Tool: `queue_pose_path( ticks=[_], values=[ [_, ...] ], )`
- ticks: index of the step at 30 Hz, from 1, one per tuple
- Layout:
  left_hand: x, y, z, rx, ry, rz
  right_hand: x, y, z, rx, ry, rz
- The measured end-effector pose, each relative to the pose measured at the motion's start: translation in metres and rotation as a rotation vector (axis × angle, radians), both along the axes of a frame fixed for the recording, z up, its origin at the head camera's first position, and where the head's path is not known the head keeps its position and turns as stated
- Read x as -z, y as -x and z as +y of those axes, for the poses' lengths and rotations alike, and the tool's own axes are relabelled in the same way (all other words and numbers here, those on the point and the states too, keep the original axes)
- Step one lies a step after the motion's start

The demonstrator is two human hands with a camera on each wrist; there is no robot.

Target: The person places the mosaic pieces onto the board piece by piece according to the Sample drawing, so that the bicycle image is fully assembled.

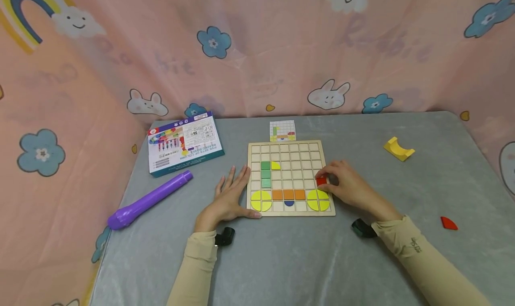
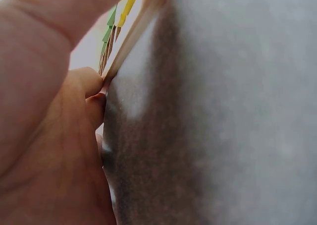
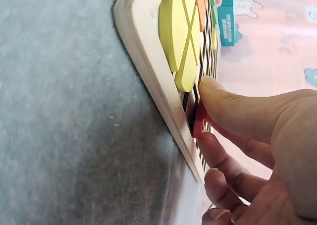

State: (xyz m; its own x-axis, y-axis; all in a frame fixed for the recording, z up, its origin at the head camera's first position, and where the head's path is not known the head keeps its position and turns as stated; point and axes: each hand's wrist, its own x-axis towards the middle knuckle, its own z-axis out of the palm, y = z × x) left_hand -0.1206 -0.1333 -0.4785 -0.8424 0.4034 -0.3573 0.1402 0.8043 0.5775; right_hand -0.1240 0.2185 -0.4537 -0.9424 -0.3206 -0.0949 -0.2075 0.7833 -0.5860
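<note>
My right hand [image 1: 348, 185] pinches a red square tile [image 1: 321, 181] at the right edge of the wooden grid board [image 1: 295, 157], just above a yellow circle of quarter pieces [image 1: 318, 200]. In the right wrist view the red tile [image 3: 198, 120] sits between thumb and fingers, low over the board's cells. My left hand [image 1: 229, 203] rests against the board's left edge, fingers spread, thumb on the lower left corner. The board also bears a second yellow circle [image 1: 261, 201], green squares [image 1: 266, 174], a yellow quarter piece [image 1: 275, 165], orange squares [image 1: 288, 194] and a blue half-round piece [image 1: 289, 203].
Behind the board lies a small pattern card [image 1: 282, 131]. A boxed game [image 1: 185, 143] and a purple tube [image 1: 150, 200] lie to the left. On the right are a yellow arched block [image 1: 398, 149] and a red quarter piece [image 1: 448, 223]. A patterned curtain hangs behind the table.
</note>
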Motion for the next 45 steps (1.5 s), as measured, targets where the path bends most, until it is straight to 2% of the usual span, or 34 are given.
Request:
queue_pose_path(
  ticks=[5,10,14,19,22,26,28,35,41,45],
  values=[
    [-0.001,-0.001,0.001,0.0,-0.016,0.005,0.0,-0.002,0.004,-0.001,0.044,-0.006],
    [-0.003,-0.001,0.002,0.0,-0.016,0.001,0.003,-0.005,0.018,0.035,0.097,0.04],
    [-0.003,-0.001,0.002,-0.013,-0.01,-0.008,0.007,-0.007,0.028,0.054,0.079,0.087],
    [-0.003,-0.001,0.002,-0.02,-0.011,-0.014,0.009,-0.01,0.027,0.012,0.054,0.115],
    [-0.003,-0.001,0.002,-0.019,-0.003,-0.022,0.009,-0.011,0.025,0.005,0.073,0.121],
    [-0.004,-0.001,0.002,-0.016,0.003,-0.027,0.009,-0.017,0.035,0.042,0.108,0.131],
    [-0.004,-0.001,0.002,-0.016,0.003,-0.028,0.01,-0.023,0.046,0.065,0.108,0.129],
    [-0.004,-0.001,0.001,-0.021,-0.004,-0.025,0.02,-0.057,0.104,0.165,0.025,0.218],
    [-0.006,-0.003,0.002,-0.024,-0.016,-0.012,0.023,-0.087,0.152,0.325,-0.052,0.165],
    [-0.008,-0.003,0.003,-0.025,-0.017,-0.005,0.024,-0.105,0.178,0.393,-0.125,0.167]
  ],
)
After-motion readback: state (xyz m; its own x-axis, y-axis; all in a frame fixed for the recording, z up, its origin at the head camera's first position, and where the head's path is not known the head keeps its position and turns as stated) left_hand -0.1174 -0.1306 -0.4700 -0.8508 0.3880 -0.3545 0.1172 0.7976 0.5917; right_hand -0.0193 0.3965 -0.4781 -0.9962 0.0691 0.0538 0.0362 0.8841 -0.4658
